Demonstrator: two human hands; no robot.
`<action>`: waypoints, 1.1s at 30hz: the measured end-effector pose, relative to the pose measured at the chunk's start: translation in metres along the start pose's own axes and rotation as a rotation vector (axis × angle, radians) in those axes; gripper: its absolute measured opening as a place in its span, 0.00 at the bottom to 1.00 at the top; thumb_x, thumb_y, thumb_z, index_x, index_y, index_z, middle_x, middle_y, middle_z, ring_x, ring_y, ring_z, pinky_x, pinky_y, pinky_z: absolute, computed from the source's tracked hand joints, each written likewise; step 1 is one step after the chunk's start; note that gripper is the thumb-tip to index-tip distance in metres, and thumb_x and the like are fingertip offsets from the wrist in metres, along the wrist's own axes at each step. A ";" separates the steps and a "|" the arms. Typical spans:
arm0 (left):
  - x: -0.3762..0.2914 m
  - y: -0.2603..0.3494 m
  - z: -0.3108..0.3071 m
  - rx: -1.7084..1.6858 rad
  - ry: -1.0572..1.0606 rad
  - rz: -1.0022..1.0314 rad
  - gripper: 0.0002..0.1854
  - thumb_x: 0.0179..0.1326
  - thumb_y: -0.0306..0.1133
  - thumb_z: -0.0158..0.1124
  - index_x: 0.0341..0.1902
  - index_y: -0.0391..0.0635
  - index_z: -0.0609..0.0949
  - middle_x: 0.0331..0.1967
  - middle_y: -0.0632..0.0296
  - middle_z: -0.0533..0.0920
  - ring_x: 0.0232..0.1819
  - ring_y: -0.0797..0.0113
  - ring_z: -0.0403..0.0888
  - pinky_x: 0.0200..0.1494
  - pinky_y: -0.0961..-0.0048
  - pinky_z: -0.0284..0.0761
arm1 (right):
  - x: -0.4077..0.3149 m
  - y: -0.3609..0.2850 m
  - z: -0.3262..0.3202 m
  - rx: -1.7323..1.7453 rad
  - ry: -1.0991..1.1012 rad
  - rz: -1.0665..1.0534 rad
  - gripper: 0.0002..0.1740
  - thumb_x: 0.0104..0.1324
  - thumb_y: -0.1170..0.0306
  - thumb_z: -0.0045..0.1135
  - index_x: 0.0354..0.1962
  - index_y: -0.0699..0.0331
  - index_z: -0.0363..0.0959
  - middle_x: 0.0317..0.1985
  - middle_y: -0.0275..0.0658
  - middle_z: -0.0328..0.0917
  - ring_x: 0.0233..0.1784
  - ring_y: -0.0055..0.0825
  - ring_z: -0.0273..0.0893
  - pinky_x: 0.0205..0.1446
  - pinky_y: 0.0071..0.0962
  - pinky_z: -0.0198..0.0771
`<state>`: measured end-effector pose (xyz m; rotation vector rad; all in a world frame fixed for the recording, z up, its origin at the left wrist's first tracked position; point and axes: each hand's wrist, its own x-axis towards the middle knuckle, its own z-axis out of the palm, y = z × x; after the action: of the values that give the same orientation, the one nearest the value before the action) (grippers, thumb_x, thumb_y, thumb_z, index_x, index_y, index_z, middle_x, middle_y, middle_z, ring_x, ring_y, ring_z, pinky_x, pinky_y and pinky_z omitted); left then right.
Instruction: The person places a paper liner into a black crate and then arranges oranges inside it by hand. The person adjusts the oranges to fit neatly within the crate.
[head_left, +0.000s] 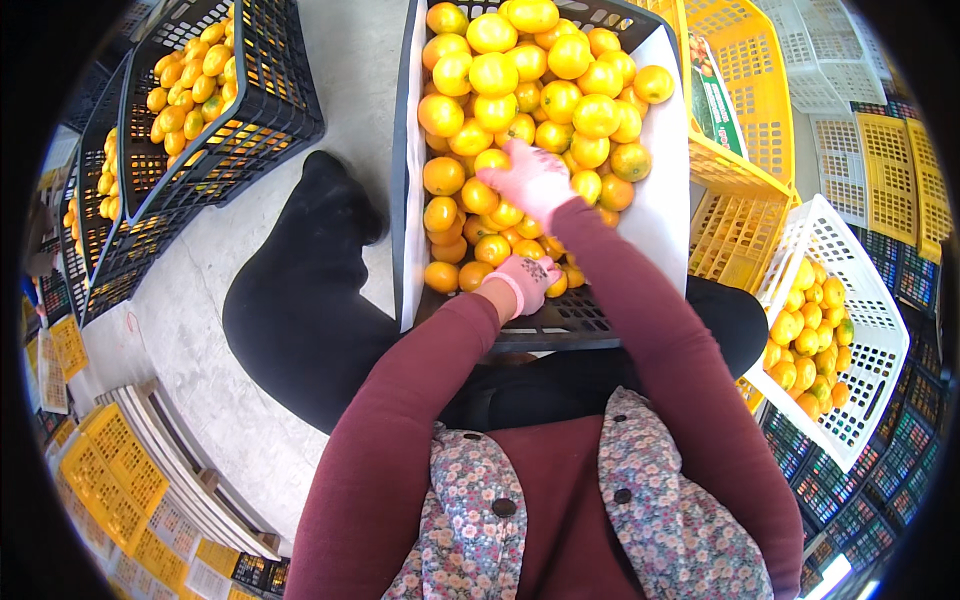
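In front of me a black plastic crate (517, 343), lined with white sheeting (660, 150), holds a heap of orange-yellow citrus fruits (491, 73). My right hand (534, 184), in a pink glove, reaches into the middle of the heap, thumb and fingers spread beside a fruit (491, 160); its palm side is hidden. Closer to me, my left hand (527, 283), gloved in pink too, rests low at the crate's near end. Its fingers curl against a fruit (556, 285), and I cannot tell whether they grip it.
Black crates of citrus (277, 97) stand at the left. To the right are a yellow crate (757, 90) with a printed bag or sheet (712, 97) in it and a white crate (874, 337) with fruit. Wooden slats (187, 465) lie at lower left, beside stacked yellow crates (112, 480).
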<state>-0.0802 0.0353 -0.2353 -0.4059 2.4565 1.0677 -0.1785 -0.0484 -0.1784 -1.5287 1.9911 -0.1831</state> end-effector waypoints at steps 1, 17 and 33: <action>0.002 -0.001 0.002 -0.010 -0.004 -0.007 0.25 0.60 0.37 0.58 0.63 0.49 0.74 0.64 0.54 0.72 0.63 0.56 0.73 0.62 0.63 0.70 | -0.003 0.009 -0.013 0.358 -0.117 0.084 0.28 0.63 0.50 0.60 0.49 0.65 0.73 0.37 0.43 0.80 0.38 0.36 0.80 0.41 0.34 0.74; 0.015 -0.010 0.010 -0.059 0.078 -0.032 0.26 0.61 0.38 0.55 0.64 0.50 0.74 0.59 0.51 0.74 0.58 0.52 0.76 0.58 0.59 0.73 | -0.083 0.123 0.001 -0.470 -0.623 0.225 0.21 0.56 0.62 0.63 0.44 0.65 0.74 0.40 0.50 0.82 0.45 0.45 0.82 0.51 0.40 0.74; 0.010 0.014 -0.008 -0.168 -0.222 -0.197 0.29 0.61 0.44 0.52 0.67 0.52 0.73 0.75 0.59 0.61 0.70 0.54 0.67 0.63 0.51 0.68 | -0.089 0.151 0.044 -0.461 -0.614 0.194 0.15 0.63 0.72 0.50 0.46 0.67 0.76 0.48 0.52 0.80 0.54 0.43 0.80 0.56 0.37 0.75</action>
<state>-0.0970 0.0375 -0.2273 -0.5384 2.0942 1.1701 -0.2667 0.0924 -0.2495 -1.4054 1.7137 0.7822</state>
